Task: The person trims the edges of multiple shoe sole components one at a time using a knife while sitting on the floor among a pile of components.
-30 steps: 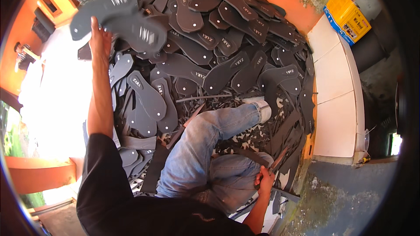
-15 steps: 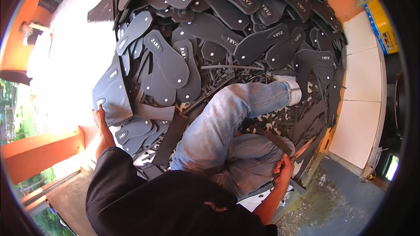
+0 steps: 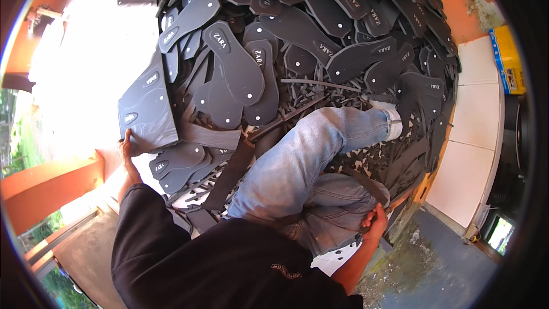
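Sheet: grey, left of my raised knee (image 3: 329, 123).
Left hand (image 3: 125, 147): a second ago aloft with dark soles; now at the sheet (image 3: 147, 103), thumb on it, closure beneath I can't tell.
Right hand (image 3: 374, 223): below-right of the knee, fingers curled round the blade (image 3: 399, 201), as before.

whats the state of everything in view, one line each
Grey sheet: printed, untrimmed, wider than a single sole
Left hand: gripping the grey sheet's edge, thumb on top
Right hand: curled shut, contents unclear
Soles: cut out, heaped, overlapping
Scraps: small, scattered
Trouser cuff: rolled up
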The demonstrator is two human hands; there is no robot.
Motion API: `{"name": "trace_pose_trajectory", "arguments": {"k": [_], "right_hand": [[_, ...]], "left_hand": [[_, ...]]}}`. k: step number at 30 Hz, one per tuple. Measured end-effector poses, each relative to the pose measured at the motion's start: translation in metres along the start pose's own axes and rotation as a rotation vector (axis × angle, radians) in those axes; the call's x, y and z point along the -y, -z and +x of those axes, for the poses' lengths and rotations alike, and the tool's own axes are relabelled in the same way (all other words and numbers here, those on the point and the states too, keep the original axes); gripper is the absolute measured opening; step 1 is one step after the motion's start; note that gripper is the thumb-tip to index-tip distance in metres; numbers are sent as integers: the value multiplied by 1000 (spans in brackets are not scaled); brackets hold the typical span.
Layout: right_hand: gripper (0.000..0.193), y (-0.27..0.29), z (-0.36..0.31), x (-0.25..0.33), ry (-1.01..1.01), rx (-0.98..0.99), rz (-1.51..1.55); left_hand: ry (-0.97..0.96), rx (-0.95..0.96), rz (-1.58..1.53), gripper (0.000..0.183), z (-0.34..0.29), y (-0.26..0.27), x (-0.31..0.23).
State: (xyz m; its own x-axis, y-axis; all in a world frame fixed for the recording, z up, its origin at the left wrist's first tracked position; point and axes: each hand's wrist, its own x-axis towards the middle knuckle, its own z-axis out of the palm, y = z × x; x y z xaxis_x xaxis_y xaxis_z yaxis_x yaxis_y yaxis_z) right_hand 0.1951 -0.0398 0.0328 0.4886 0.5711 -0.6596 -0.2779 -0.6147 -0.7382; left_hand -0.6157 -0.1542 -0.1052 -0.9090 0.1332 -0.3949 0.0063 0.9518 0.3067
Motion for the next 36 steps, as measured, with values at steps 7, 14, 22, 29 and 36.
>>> {"name": "trace_pose_trajectory", "arguments": {"k": [7, 14, 22, 29, 36], "right_hand": [[29, 0, -6, 1, 36, 47, -64], [29, 13, 1, -7, 24, 77, 36], [29, 18, 4, -13, 74, 111, 38], [30, 27, 11, -21, 38, 196, 110], [31, -19, -13, -11, 138, 49, -47]], "left_hand": [[-107, 112, -359, 59, -51, 54, -14], [-128, -11, -424, 52, -122, 80, -45], [-141, -296, 141, 72, -111, -62, 10], [75, 230, -585, 69, -175, 5, -68], [36, 669, -1409, 32, -342, -14, -173]]}}
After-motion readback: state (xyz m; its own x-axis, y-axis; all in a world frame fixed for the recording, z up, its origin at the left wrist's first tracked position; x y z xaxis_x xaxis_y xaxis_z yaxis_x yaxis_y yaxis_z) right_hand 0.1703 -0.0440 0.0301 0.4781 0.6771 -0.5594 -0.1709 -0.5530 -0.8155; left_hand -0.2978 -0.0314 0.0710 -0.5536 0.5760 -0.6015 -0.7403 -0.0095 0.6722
